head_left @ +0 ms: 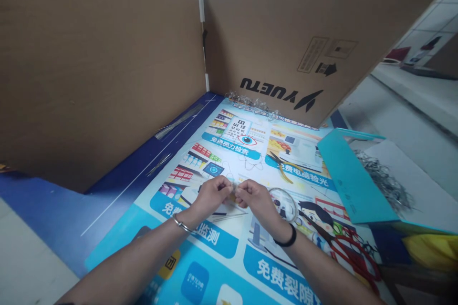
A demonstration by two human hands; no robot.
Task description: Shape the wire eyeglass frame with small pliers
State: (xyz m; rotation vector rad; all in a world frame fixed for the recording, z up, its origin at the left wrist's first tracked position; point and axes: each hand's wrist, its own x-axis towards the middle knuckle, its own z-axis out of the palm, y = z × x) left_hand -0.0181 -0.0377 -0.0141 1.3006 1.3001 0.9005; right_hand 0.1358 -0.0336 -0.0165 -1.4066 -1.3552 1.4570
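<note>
My left hand (214,194) and my right hand (255,199) meet over the printed poster, each in a pinch with fingertips almost touching. Between them is a thin wire (234,185), whose fine end rises above the fingers; its exact shape is too small to make out. Just beyond the hands a bent piece of thin wire (250,164) lies on the poster. Yellow-handled pliers (283,169) rest further to the right. Beside my right wrist is a clear round ring-shaped object (285,202), partly covered by that hand.
Red-handled scissors (348,250) lie right of my right forearm. A teal open box (352,176) holds a tangle of wire pieces (384,178). Tall cardboard panels (286,24) stand at the back and left, with small wire items (246,101) heaped along their base.
</note>
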